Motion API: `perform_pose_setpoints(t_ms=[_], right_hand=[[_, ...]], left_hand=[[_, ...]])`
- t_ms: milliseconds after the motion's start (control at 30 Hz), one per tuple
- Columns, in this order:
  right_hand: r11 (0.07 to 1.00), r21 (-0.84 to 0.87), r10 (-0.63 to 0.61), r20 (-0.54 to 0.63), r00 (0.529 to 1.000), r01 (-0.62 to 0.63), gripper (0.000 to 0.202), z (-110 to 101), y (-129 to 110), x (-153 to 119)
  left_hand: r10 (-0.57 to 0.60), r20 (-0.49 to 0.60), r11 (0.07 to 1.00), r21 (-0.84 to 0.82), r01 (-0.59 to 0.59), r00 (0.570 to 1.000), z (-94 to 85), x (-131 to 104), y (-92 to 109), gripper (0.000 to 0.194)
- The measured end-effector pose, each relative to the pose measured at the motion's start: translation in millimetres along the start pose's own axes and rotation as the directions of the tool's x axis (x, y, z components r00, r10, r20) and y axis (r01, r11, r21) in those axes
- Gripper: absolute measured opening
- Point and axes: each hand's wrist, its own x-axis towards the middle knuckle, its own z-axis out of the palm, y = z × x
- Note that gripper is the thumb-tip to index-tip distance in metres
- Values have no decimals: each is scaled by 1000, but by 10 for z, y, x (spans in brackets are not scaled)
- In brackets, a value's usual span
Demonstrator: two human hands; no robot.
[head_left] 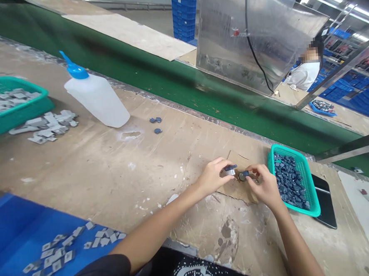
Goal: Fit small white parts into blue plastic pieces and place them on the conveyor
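Observation:
Between the fingertips of my left hand (pixel 214 176) is a small light-grey plastic part (pixel 230 172) with a dark blue piece along its top. My right hand (pixel 265 184) pinches a small dark blue plastic piece (pixel 246 173) between thumb and finger, just to the right of the grey part and apart from it. Under that piece, a small round dark thing (pixel 241 177) shows on a cardboard sheet (pixel 234 190); its kind is unclear. Beside my right hand stands a green basket (pixel 313 188) filled with dark blue pieces (pixel 289 181).
A white squeeze bottle (pixel 96 99) with a blue nozzle stands at the back left, near several loose dark blue pieces (pixel 157 131). Grey parts (pixel 52 125) lie by another green basket (pixel 20 116) and on a blue sheet (pixel 9 232). A phone (pixel 327 212) lies at right. A person (pixel 305 74) sits beyond.

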Motion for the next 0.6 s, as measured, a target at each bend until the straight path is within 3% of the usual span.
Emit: perform_pose_setpoints(t_ms=[133,200,367,600], right_hand=[[892,443,129,-53,990,-92,19,-7,-70,2],[827,552,167,-55,984,-110,24,30,-102,8],[788,597,227,-60,972,-148,30,148,-150,18],[814,562,230,-80,970,-147,29,200,-176,6]], left_hand=[[37,10,999,2,-37,999,18,-12,30,27],[39,4,999,0,-39,999,20,-15,45,28],[20,5,1000,2,-20,1000,11,-19,63,26],[-8,8,1000,8,8,1000,5,-29,85,21]])
